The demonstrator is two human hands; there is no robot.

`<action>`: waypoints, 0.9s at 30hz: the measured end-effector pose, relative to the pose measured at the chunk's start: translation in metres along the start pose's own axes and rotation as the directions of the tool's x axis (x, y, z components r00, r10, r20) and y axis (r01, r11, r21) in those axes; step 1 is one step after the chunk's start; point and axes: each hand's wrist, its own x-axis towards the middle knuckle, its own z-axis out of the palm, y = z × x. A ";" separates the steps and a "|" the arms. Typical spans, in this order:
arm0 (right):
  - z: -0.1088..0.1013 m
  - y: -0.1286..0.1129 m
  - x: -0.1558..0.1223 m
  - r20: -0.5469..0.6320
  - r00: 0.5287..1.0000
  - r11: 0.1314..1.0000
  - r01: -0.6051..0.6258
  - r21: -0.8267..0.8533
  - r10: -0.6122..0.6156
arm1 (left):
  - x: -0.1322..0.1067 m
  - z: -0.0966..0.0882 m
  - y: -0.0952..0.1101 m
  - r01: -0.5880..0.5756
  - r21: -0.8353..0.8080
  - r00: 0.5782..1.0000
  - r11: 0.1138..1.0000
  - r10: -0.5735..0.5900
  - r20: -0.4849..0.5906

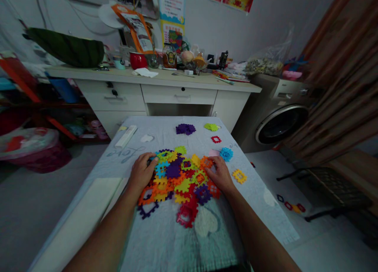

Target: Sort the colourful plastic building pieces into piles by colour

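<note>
A heap of flat plastic interlocking pieces (173, 169) in several colours lies on the cloth-covered table. At the heap's left edge is my left hand (142, 170), its thumb and fingers closed on a small blue piece (151, 159) that is partly hidden. My right hand (220, 173) rests at the right edge, thumb and fingers apart, touching an orange piece (206, 162). Red pieces (188, 213) and a dark purple frame piece (148, 210) lie at the near side of the heap.
Loose purple pieces (185, 129), a green piece (211, 126), a red frame (216, 139), a blue round piece (226, 154) and a yellow piece (239, 176) lie around the heap. A long white box (126, 136) is at left. Behind stand a cluttered desk (180, 77) and a washing machine (265, 114).
</note>
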 end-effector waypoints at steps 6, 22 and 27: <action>0.000 -0.001 -0.001 0.007 1.000 1.000 -0.024 -0.021 0.024 | -0.001 -0.002 0.005 0.018 0.003 1.000 1.000 -0.018 0.010; 0.000 -0.003 -0.001 0.012 0.999 0.998 -0.040 -0.057 0.041 | -0.001 -0.006 0.009 0.029 -0.001 0.999 1.000 -0.029 0.032; -0.023 -0.002 0.023 0.038 0.998 0.992 0.052 -0.112 -0.048 | 0.000 -0.003 0.004 0.013 0.002 1.000 1.000 -0.013 0.028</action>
